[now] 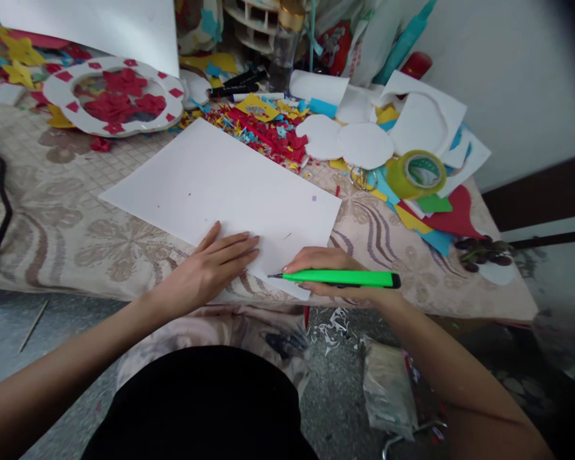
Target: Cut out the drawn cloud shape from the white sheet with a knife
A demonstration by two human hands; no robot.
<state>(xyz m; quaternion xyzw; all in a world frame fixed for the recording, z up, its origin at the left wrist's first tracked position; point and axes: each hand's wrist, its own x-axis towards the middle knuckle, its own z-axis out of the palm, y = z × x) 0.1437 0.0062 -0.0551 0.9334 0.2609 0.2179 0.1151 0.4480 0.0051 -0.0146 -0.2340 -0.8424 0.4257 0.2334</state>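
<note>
A large white sheet of paper [230, 185] lies at an angle near the table's front edge, with a few tiny scraps on it. My left hand [211, 265] rests flat on its near edge, fingers stretched out. Closed around a bright green craft knife [345, 278] is my right hand [323, 262], at the sheet's near right corner. The knife's thin dark tip points left, over the paper's near edge; whether it touches the paper I cannot tell. Its black end sticks out to the right, across my wrist.
Behind the sheet lie colored paper scraps [287, 137], white paper discs [367, 144] and a tape roll [419, 172]. A white scalloped plate [55, 96] with red paper flowers stands back left. Grapes [483, 252] lie at the right edge. A plastic-wrapped packet [388, 386] is below the table.
</note>
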